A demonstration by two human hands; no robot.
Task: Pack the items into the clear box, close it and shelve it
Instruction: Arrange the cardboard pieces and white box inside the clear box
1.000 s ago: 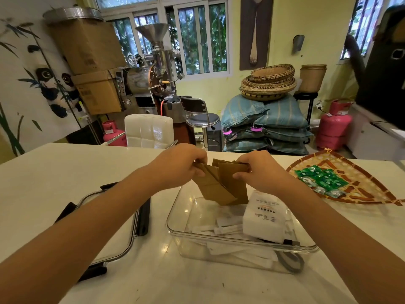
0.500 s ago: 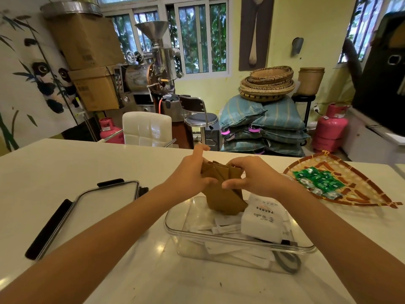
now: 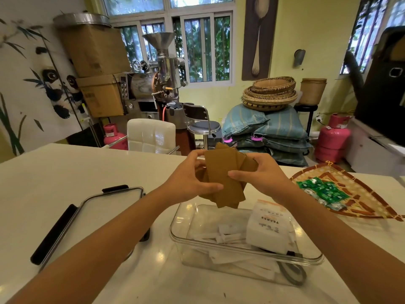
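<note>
Above the open clear plastic box (image 3: 241, 249) near the white surface (image 3: 65, 172) edge, left hand (image 3: 188, 178) and right hand (image 3: 260, 174) each grip the fanned brown paper packets (image 3: 223, 178).

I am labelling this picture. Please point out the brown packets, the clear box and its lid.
brown packets (image 3: 223, 172), head view, face of the front packet
clear box (image 3: 241, 249), head view, near rim
lid (image 3: 98, 207), head view, clear panel
</note>
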